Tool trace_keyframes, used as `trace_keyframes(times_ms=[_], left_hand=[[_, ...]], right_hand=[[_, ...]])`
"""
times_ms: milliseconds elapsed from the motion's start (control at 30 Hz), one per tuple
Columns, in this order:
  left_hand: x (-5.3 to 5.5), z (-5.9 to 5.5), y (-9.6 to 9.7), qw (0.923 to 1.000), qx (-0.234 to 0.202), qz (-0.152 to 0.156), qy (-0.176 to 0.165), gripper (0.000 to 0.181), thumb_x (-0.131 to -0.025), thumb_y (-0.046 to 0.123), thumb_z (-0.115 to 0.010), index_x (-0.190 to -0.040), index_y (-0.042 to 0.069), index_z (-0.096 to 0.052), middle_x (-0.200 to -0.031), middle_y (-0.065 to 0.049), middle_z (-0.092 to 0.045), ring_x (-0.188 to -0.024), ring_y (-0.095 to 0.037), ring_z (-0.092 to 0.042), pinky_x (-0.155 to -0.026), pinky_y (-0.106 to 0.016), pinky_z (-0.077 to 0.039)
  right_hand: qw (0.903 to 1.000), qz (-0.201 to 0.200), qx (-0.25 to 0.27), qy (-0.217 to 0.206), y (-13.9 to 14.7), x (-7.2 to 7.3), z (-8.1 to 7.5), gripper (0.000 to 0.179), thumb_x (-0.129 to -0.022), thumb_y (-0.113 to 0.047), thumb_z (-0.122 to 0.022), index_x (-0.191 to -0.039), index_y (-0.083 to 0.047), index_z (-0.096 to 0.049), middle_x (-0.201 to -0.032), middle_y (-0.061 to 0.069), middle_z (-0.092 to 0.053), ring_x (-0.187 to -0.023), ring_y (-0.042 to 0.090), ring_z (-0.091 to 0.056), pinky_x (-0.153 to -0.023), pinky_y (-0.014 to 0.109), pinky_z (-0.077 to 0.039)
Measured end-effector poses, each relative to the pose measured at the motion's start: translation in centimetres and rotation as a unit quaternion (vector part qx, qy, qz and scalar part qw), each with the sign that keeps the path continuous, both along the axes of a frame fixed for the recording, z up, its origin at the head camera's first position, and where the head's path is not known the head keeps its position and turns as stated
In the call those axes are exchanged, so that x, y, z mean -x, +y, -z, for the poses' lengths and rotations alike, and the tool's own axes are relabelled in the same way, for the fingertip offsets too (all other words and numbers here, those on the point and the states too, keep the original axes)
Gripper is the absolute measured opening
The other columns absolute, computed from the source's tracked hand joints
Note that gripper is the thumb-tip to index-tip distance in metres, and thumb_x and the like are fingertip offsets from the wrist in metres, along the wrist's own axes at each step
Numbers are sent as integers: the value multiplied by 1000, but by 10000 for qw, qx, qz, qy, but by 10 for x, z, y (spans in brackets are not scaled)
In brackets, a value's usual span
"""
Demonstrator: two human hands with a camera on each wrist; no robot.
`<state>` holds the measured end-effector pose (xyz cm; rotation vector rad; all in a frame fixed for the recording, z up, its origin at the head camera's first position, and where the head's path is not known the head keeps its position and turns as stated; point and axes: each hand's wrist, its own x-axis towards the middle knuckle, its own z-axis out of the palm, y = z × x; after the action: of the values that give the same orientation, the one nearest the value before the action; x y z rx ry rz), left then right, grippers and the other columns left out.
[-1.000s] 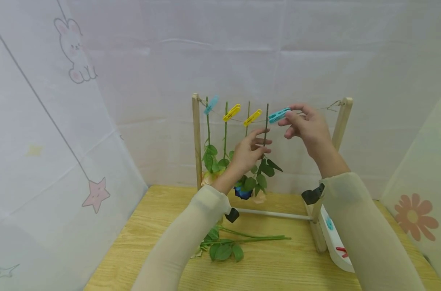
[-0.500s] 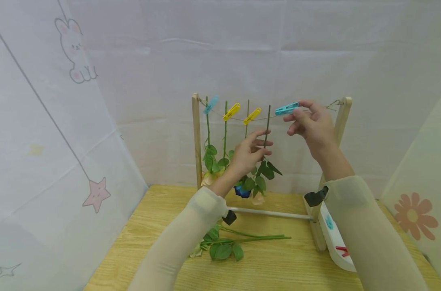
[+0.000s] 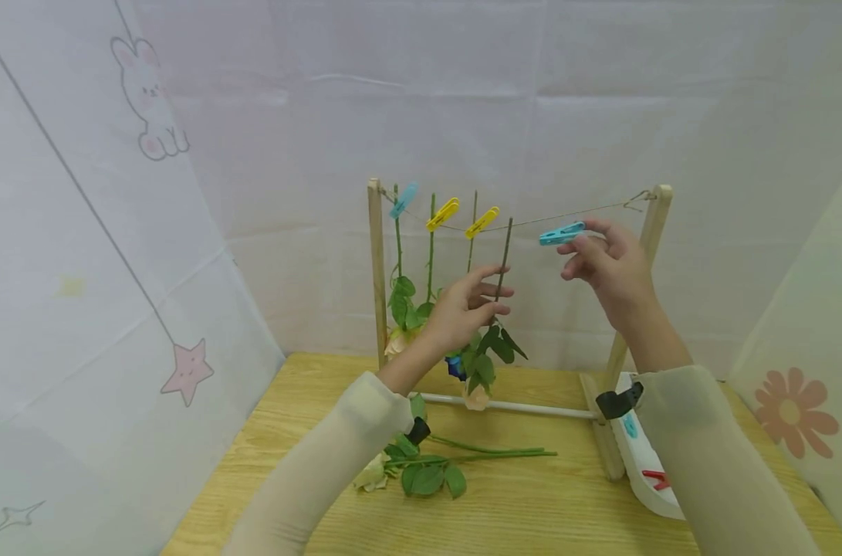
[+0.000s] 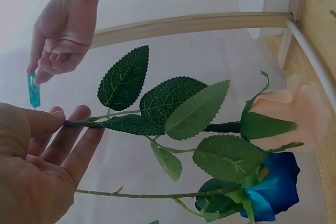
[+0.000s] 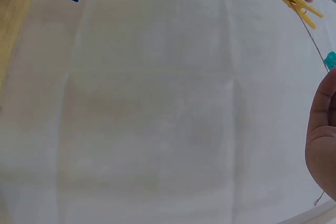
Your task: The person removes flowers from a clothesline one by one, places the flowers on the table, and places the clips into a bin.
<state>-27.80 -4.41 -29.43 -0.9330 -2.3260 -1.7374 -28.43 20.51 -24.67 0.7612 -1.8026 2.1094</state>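
Observation:
My left hand (image 3: 465, 307) pinches the dark stem (image 3: 506, 247) of an artificial rose held flower-down. Its peach bloom (image 4: 294, 111) and serrated leaves (image 4: 173, 98) show in the left wrist view. To the right, my right hand (image 3: 611, 262) pinches a blue clothespin (image 3: 562, 234) by its tail end, just below the twine (image 3: 573, 213). A gap separates the clothespin from the stem's top. On the twine's left half, a blue clothespin (image 3: 403, 201) and two yellow clothespins (image 3: 443, 215) hold other upside-down stems; a blue rose (image 4: 275, 187) hangs beside the peach one.
Wooden posts (image 3: 653, 224) carry the twine, joined low down by a white rod (image 3: 525, 408). A cream rose (image 3: 373, 472) with green stems lies on the wooden table (image 3: 532, 517). At the right stands a white tray (image 3: 653, 502) with a red clothespin (image 3: 657, 479) and a blue one.
The blue clothespin in my right hand has moved right, away from the stem, then down below the twine. My left hand has lowered the rose, and its stem now tilts more.

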Motion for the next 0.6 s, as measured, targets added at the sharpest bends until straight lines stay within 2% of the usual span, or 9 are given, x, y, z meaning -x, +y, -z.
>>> trace_keyframes(times_ms=[167,267,367,433,500,600], left_hand=[[-8,3,-3,9999,154,6,6,55,-102,3,-59,-152,21,-46,-127,-5,-70,-102,-15,-72,-83,-41,-61],[-12,5,-5,9994,304,-35,143,54,-102,3,-59,-151,19,-47,-126,-6,-70,-101,-15,-73,-81,-41,-61],[-16,7,-7,9982,485,-100,327,55,-101,2,-60,-151,19,-47,-125,-6,-71,-99,-14,-73,-75,-33,-60],[-17,9,-8,9971,611,-120,439,55,-100,1,-60,-151,19,-47,-125,-7,-71,-98,-13,-73,-65,-27,-55],[-19,11,-9,9957,743,-126,535,56,-100,1,-61,-151,20,-47,-125,-7,-71,-98,-12,-73,-61,-23,-51],[-22,14,-10,9920,994,-106,769,56,-100,1,-61,-151,20,-47,-125,-7,-71,-100,-13,-72,-65,-21,-53]], right_hand=[[9995,-223,206,-29,7,-3,12,28,-101,-9,-62,-127,-3,-53,-92,6,-73,-71,16,-68,-77,26,-60],[9988,-352,336,-5,11,-5,20,25,-101,-6,-60,-125,-3,-54,-91,8,-73,-71,16,-68,-77,26,-60],[9979,-456,452,69,17,-6,28,23,-102,-2,-58,-125,-2,-55,-91,9,-73,-71,16,-68,-76,27,-60],[9975,-485,495,113,21,-8,32,23,-102,-1,-56,-125,-1,-56,-91,9,-73,-71,16,-68,-76,27,-60],[9974,-476,520,146,24,-10,37,23,-103,0,-55,-126,-1,-56,-91,9,-74,-72,16,-69,-76,27,-60],[9979,-369,523,126,29,-14,43,22,-103,-1,-54,-125,-1,-56,-91,8,-74,-71,16,-69,-76,26,-60]])
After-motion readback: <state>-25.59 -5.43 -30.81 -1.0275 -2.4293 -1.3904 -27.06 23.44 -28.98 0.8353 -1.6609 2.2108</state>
